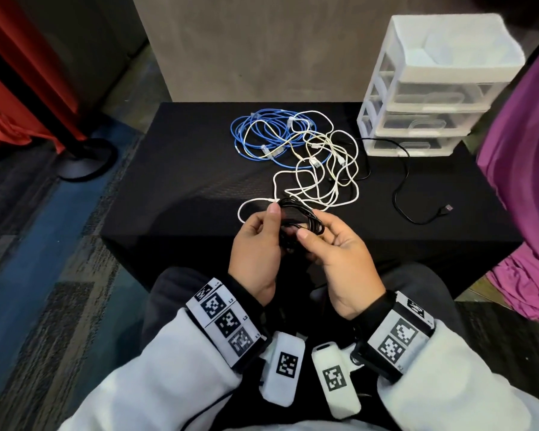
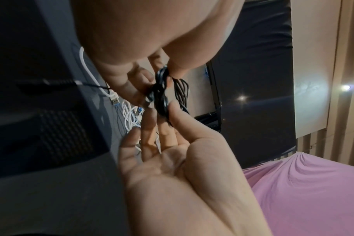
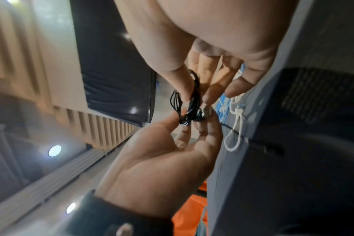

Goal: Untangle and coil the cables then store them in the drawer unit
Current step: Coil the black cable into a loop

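Note:
A coiled black cable is held just above the near edge of the black-covered table. My left hand pinches one side of the coil between thumb and fingers. My right hand pinches the other side. Further back on the table, a blue cable and several white cables lie tangled together. A second black cable runs loose to the right and ends in a plug. The clear three-drawer unit stands at the back right with its drawers shut.
A purple cloth hangs close to the table's right side. On the floor to the left are a red curtain and a round black stand base. A grey panel rises behind the table.

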Demonstrator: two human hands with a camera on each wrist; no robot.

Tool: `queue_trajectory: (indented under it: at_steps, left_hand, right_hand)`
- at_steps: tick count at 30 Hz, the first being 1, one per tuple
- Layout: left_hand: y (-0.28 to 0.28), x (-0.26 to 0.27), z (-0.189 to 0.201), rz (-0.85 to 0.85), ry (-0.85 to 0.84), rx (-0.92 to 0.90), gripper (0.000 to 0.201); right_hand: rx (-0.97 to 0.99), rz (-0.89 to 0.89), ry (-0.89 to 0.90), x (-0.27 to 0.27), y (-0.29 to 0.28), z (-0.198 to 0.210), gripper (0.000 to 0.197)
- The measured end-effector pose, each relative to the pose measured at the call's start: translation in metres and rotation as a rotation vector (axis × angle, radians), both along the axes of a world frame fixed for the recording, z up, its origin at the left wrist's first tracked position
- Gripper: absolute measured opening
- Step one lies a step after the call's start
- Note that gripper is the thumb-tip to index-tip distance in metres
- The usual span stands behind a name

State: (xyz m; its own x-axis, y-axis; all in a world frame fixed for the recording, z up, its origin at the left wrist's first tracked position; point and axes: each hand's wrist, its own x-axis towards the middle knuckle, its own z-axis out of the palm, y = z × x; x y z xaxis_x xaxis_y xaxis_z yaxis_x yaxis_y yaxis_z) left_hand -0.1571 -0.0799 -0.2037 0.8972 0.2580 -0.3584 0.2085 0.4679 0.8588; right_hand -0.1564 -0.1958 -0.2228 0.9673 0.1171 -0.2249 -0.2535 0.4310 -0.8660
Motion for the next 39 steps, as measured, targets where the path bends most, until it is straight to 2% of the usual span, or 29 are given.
queue_trajectory:
  at_steps: [3,8,12,17,19,22,27,30,32,36,37,39]
  left_hand:
    - [-0.001,0.0,0.002,-0.022,0.036,-0.037,0.033]
    - [0.012,0.0,0.003,-0.076,0.068,-0.194,0.035]
    - [0.018,0.001,0.0,-0.046,0.039,-0.234,0.018]
    - [0.021,-0.001,-0.005,-0.035,0.033,-0.209,0.007]
    - [0.022,-0.001,-0.005,-0.039,0.046,-0.188,0.005]
    - [0.022,-0.001,-0.004,-0.085,0.034,-0.155,0.006]
    - [0.015,-0.003,-0.002,-0.157,0.003,-0.051,0.012]
    - [0.01,-0.005,-0.002,-0.183,-0.004,0.091,0.015]
    - [0.012,-0.006,-0.009,-0.186,-0.036,0.287,0.019]
    - [0.024,-0.007,-0.02,-0.224,-0.221,0.868,0.024]
    - [0.026,-0.007,-0.02,-0.247,-0.248,0.964,0.027]
    - [0.03,-0.007,-0.017,-0.308,-0.254,1.024,0.034]
  right_hand:
    - [0.111,0.032,0.022,-0.006,0.003,0.001,0.039]
    - [0.076,0.128,-0.028,-0.004,-0.003,-0.003,0.048]
    - [-0.158,0.129,-0.11,-0.003,-0.007,-0.004,0.053]
    - [-0.702,0.009,-0.408,-0.002,-0.013,-0.006,0.069]
    - [-0.865,-0.013,-0.572,-0.003,-0.018,-0.001,0.058]
    - [-1.001,0.018,-0.764,0.0,-0.021,0.006,0.036]
    - [-1.179,-0.029,-0.864,0.004,-0.021,-0.001,0.024]
    - [-1.182,-0.032,-0.857,0.003,-0.021,-0.005,0.015]
    - [-1.137,0.01,-0.813,0.003,-0.017,-0.006,0.011]
    - [-0.779,0.124,-0.477,0.002,-0.017,0.006,0.018]
    - [-0.699,0.167,-0.413,0.001,-0.019,0.012,0.019]
    - [-0.667,0.225,-0.397,0.001,-0.023,0.019,0.019]
